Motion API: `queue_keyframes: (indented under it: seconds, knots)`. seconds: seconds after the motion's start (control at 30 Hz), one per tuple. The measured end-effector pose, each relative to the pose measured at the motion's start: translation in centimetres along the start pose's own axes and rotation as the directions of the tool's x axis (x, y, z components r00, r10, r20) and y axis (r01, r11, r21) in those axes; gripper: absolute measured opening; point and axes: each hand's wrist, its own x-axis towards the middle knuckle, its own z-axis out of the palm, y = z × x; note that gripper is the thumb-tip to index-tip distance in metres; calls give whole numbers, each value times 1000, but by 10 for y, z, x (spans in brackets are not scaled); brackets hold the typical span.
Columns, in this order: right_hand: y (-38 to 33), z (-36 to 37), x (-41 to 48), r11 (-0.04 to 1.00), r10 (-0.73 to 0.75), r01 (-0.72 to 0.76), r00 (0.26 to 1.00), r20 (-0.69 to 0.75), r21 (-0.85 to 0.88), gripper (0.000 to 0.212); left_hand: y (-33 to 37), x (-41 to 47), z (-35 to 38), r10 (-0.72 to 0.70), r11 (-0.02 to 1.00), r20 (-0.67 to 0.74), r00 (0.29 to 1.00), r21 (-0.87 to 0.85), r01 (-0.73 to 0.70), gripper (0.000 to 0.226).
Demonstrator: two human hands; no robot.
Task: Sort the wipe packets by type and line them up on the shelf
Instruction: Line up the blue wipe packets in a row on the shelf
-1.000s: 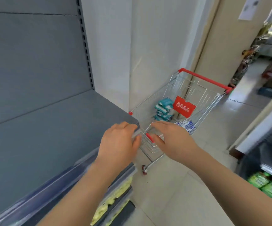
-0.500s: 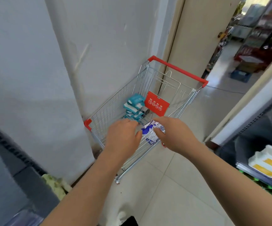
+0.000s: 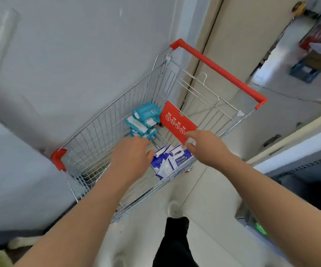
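Head view is taken first: where are the packets seen?

Two kinds are seen inside the wire shopping cart [image 3: 105, 135], none on a shelf. A loose heap of teal packets [image 3: 144, 120] is stacked toward the far side of the basket, just beside the red placard [image 3: 177, 122] hung inside the far end. A scatter of blue-and-white packets [image 3: 167, 160] is laid on the basket floor at the near right, below the rim.

How is the left hand held?

The left hand [image 3: 130, 157] is reached over the near rim into the basket, back turned up, fingers stretched forward toward the teal heap and loosely apart. Nothing is seen held in it. Its fingertips are blurred against the lowest teal packets, so contact cannot be told.

And the right hand?

The right hand [image 3: 207, 149] is held above the blue-and-white packets, near the placard's lower corner. Forefinger and thumb are parted with a clear gap between them; the other fingers cannot be made out. Nothing is pinched.

What else is shown?

The cart is stood against a pale wall [image 3: 78, 54], with its red handle [image 3: 219, 72] at the far end and a red corner bumper [image 3: 58, 158] at the near left. A dark trouser leg [image 3: 175, 243] is seen below, over the tiled floor [image 3: 213, 189]
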Motion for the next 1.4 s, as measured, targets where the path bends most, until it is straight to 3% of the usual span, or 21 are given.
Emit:
queue_keyframes:
  seconds: [0.2, 0.47, 0.63, 0.9, 0.97, 1.03, 1.1, 1.3, 1.4]
  knots:
    - [76, 41, 131, 987, -139, 152, 967, 212, -46, 37, 11, 87, 67, -192, 972, 146, 971, -107, 208, 34]
    - [134, 133, 248, 932, -290, 360, 799, 526, -33, 31, 13, 155, 170, -338, 880, 344, 876, -216, 424, 33]
    - [150, 194, 285, 889, -314, 455, 689, 653, -53, 44, 2, 174, 245, -386, 784, 481, 787, -278, 554, 29]
    - [168, 269, 314, 815, -335, 576, 555, 761, -61, 32, -12, 171, 349, -369, 611, 602, 708, -417, 672, 25]
    - [169, 275, 313, 771, -375, 635, 516, 770, -51, 24, -12, 168, 363, -358, 596, 612, 705, -432, 677, 29]
    - [171, 281, 314, 748, -374, 662, 480, 794, -48, 3, -13, 167, 376, -340, 611, 612, 714, -434, 662, 33]
    - [172, 279, 318, 764, -361, 643, 487, 795, -47, 21, -13, 169, 383, -336, 626, 600, 725, -433, 649, 33]
    - [173, 261, 337, 810, -328, 575, 606, 724, -114, 31, -8, 174, 392, -309, 744, 579, 754, -348, 571, 25]
    - [177, 258, 334, 859, -299, 504, 631, 716, -86, 33, -12, 172, 395, -337, 698, 521, 784, -420, 579, 16]
